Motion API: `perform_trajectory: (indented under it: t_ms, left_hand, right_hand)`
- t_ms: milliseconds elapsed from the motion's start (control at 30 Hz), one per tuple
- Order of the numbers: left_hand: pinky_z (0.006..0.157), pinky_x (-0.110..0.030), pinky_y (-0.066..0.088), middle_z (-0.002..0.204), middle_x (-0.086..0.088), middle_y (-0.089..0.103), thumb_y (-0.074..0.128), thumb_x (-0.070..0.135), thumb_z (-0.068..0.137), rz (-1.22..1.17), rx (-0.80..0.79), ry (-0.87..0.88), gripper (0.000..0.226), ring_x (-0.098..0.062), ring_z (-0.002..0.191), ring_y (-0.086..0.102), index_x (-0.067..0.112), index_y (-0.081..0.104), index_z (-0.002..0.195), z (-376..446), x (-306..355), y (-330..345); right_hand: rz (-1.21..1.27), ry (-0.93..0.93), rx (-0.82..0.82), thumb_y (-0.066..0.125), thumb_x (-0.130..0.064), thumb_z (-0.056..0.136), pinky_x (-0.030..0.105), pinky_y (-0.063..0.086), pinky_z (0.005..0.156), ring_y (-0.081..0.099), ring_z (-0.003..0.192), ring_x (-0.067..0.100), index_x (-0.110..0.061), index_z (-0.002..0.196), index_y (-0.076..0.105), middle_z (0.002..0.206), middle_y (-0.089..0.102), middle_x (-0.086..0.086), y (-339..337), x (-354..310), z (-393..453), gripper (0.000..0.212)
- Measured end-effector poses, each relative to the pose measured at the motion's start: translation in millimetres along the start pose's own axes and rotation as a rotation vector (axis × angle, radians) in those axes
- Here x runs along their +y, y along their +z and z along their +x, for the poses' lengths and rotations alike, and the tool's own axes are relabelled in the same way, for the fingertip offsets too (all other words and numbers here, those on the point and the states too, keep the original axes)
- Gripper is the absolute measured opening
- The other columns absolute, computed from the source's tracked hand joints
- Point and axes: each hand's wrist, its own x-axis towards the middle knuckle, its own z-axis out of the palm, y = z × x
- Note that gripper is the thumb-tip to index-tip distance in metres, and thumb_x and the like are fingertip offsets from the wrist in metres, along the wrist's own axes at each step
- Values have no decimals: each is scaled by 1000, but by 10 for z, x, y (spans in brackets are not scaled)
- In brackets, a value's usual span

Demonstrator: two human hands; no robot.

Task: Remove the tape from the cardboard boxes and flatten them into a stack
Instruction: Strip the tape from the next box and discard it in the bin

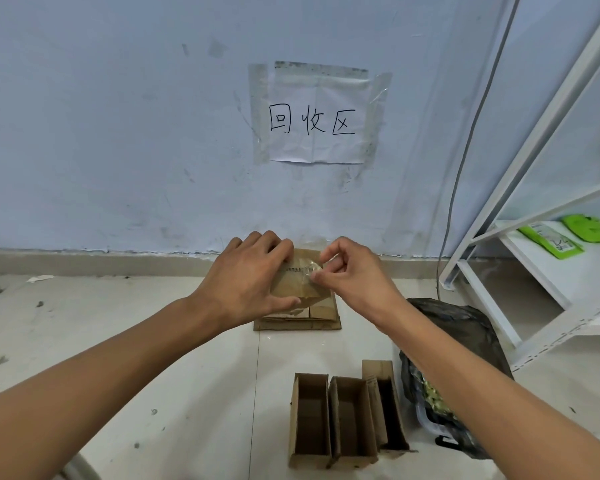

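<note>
Clear tape (311,271) pinched in the right hand (352,275) grip, mid-frame.
Its strip runs leftward across the cardboard box (300,278), which the left hand (248,282) clasps above the flattened stack (297,322) on the floor.

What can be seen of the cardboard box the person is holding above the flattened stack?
The cardboard box is small, brown and plain, with a printed strip of dark marks across its top face and clear glossy tape over it. It is held near the wall, just above the stack of flattened cardboard on the floor; whether it touches the stack cannot be told. The left hand grips its left side, fingers over the top, thumb along the near edge. The right hand pinches the tape at its right side.
</note>
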Motion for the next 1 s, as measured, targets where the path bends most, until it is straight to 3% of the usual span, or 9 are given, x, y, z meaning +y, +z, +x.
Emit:
perform_trajectory:
  t_ms: [133, 267, 367, 533, 633, 733, 867, 900, 1000]
  left_hand:
    - [86, -36, 42, 113, 8, 56, 66, 72, 72, 12, 40, 9, 59, -18, 101, 50, 27, 53, 108, 5, 77, -18]
    - [89, -37, 43, 116, 6, 56, 71, 66, 75, 28, 44, 11, 57, -19, 105, 51, 25, 56, 111, 12, 112, -36]
    - [89, -36, 43, 114, 6, 57, 73, 67, 74, -3, 65, -9, 58, -20, 105, 52, 25, 57, 110, 13, 123, -56]
    - [87, -37, 45, 112, 6, 58, 77, 63, 72, -9, 105, 6, 55, -21, 103, 53, 24, 58, 107, 12, 163, -60]
    - [86, -37, 45, 111, 6, 58, 75, 63, 72, -23, 116, 0, 54, -21, 102, 53, 24, 58, 106, 2, 159, -51]
    - [84, -36, 44, 113, 6, 57, 72, 67, 73, 6, 84, 44, 56, -20, 101, 53, 25, 57, 107, -37, 151, -5]
    - [87, -35, 42, 117, 9, 55, 68, 73, 75, 0, 31, 65, 59, -17, 105, 51, 27, 55, 111, -44, 90, 0]
    - [87, -34, 42, 117, 10, 54, 67, 74, 75, -17, 31, 61, 59, -16, 105, 51, 28, 55, 111, -36, 80, -13]
    - [86, -34, 42, 114, 11, 55, 68, 72, 73, -50, 52, 45, 58, -16, 102, 51, 29, 55, 109, -26, 99, -40]
  right_hand:
    - [-138, -142, 65, 89, -25, 80, 15, 48, 59, 61, 63, 0, -19, 82, 71, 72, 69, -7, 117, -19, -31, 19]
    - [-169, -233, 57, 84, -27, 87, 24, 54, 71, 66, 75, 6, -22, 90, 80, 84, 72, -7, 152, -13, -32, 7]
    - [-178, -252, 63, 84, -28, 86, 26, 53, 70, 61, 73, 6, -22, 99, 72, 83, 65, -10, 150, 19, -35, 19]
    - [-216, -153, 162, 85, -42, 83, 33, 55, 74, 65, 80, 10, -25, 118, 60, 83, 66, -9, 189, 14, -58, 46]
    - [-112, -100, 173, 86, -34, 85, 30, 58, 74, 66, 77, 7, -19, 107, 70, 82, 68, -8, 252, 17, -81, 31]
    - [64, 35, 98, 84, -24, 87, 27, 57, 64, 65, 68, 9, -16, 94, 71, 77, 69, -3, 284, 52, -81, 16]
    - [265, 162, -11, 76, -17, 95, 25, 51, 54, 59, 57, 15, -9, 90, 71, 65, 65, 2, 99, 57, -14, 11]
    - [213, 122, 12, 75, -17, 96, 26, 51, 54, 59, 56, 13, -9, 89, 70, 64, 64, 1, 62, 63, 1, 12]
    - [-357, -244, 134, 69, -21, 99, 30, 46, 61, 54, 63, 11, -15, 88, 58, 68, 56, -8, 65, 97, -24, 17]
